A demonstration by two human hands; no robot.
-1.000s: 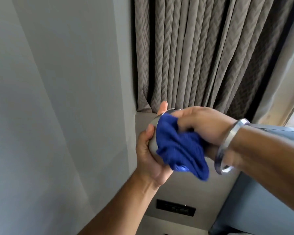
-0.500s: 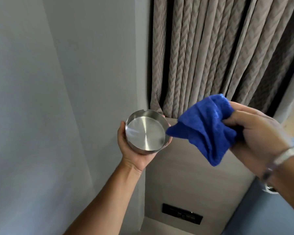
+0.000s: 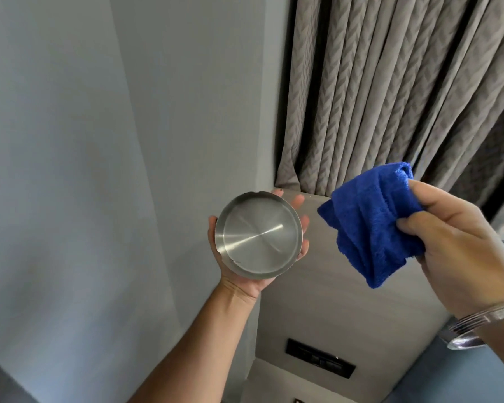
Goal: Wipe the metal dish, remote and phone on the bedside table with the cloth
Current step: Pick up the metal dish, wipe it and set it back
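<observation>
Standing before grey wall (image 3: 70,141) and pleated curtain (image 3: 390,82). Cradling the metal dish (image 3: 258,235) in the left hand (image 3: 245,274), fingers curled behind its rim; pinching the bunched cloth (image 3: 373,222) in the right hand (image 3: 460,245), just beside. Keeping the dish tilted and steady, sweeping round inside, then the rim.

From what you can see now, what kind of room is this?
Probably a bedroom, perhaps in a hotel. Long patterned curtains hang behind a panelled headboard-like wall that carries a dark switch panel. The bed and bedside table themselves are not in view.
</observation>
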